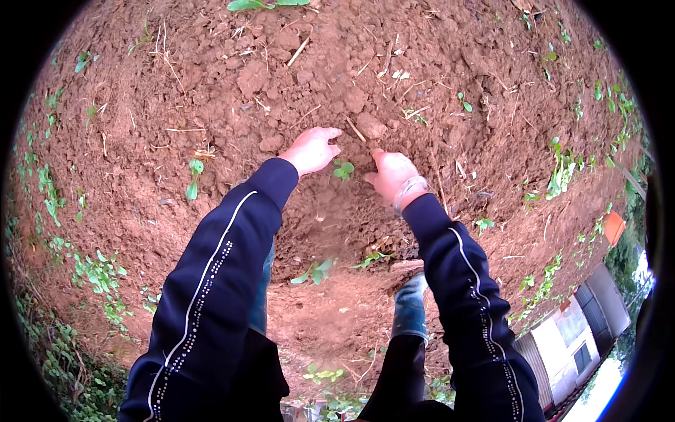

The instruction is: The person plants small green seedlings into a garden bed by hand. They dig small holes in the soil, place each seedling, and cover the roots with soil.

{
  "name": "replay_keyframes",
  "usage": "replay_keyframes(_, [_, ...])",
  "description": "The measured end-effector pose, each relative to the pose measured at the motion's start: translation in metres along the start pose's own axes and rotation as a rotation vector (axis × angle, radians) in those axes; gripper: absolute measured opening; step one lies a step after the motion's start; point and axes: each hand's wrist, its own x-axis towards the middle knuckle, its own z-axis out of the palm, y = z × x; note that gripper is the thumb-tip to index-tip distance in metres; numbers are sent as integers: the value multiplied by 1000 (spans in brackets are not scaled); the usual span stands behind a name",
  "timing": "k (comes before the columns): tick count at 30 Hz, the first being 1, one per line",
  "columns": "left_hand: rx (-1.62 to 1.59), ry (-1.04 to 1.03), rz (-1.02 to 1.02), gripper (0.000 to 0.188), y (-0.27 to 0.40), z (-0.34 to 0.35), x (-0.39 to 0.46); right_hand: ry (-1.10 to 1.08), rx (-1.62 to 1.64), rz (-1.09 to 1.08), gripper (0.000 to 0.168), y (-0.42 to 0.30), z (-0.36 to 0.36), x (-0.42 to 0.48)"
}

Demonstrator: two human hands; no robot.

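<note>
A small green seedling [344,170] stands in loose reddish-brown soil between my two hands. To its left is my left hand [312,151], thumb and forefinger apart near its leaves, with nothing visible between them. My right hand [393,175], wearing a pale translucent bangle [410,185], is to the right of the plant. Its forefinger and thumb point inward, apart, at the soil surface; the other fingers are curled under and partly hidden. Just beyond the hands lie a clod of earth [371,125] and a short dry stalk [355,129].
Other seedlings grow nearby, including a left one [193,179], a right one [484,224] and a larger-leaved one [315,272] between my rubber boots [409,308]. Dense weeds [79,364] border the lower left. An orange object [614,228] and a pale building [564,337] appear at right.
</note>
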Motion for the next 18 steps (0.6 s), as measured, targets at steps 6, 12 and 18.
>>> replay_keyframes(6, [65,94,26,41,-18,5,-5,109,77,-106,25,-26,-35,14])
replay_keyframes(12, [145,177,-20,46,3,5,-17,-101,215,-124,42,-26,-13,50])
replay_keyframes(18, [441,409,62,42,32,-14,-54,-260,338,12,45,-14,-10,49])
